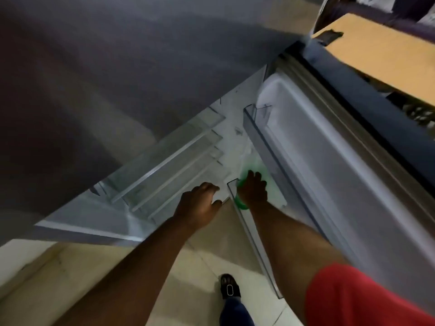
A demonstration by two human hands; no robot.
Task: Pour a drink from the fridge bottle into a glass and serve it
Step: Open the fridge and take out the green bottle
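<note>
Red sleeve (357,295) nearest, on the person's right arm, which reaches down into the lower shelf (254,236) of the open fridge door (329,165). Right hand (253,190) clamps down over the top of the bottle (242,203), fingers wrapped around it, likely to lift it straight out. Bottle stands in that door shelf: green, see-through, blurred, mostly hidden by the hand. Left hand (200,203) hangs beside the shelf end, fingers loosely curled, holding nothing, probably steadying. No glass visible.
</note>
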